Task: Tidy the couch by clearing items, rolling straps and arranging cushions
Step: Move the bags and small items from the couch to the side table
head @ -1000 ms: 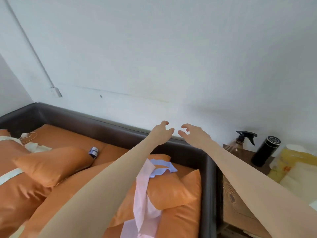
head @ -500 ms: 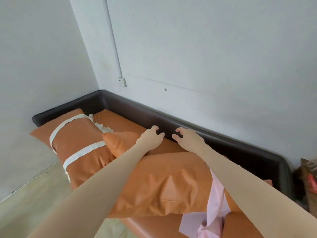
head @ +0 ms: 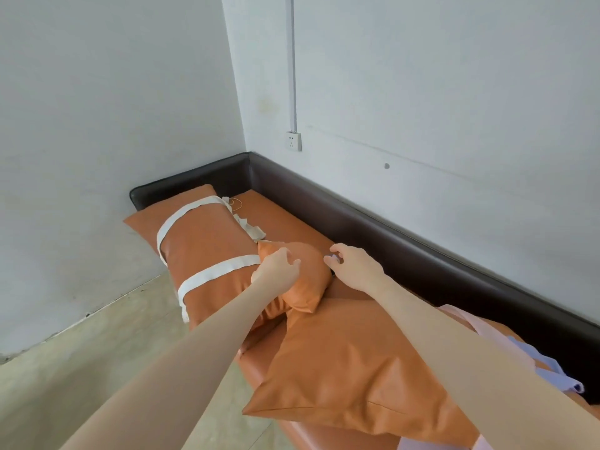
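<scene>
The small orange cushion is best gripped at both sides; left hand and right hand are loosely spread, holding nothing.

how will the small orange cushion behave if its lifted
The small orange cushion looks puffy and rounded, so probably light and squashy. Its smooth, leather-like sheen suggests it may slip. The left hand rests on it.

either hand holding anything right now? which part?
Left hand rests on the small orange cushion, no clear grip. Right hand reaches beside it; any hold cannot be told.
</scene>
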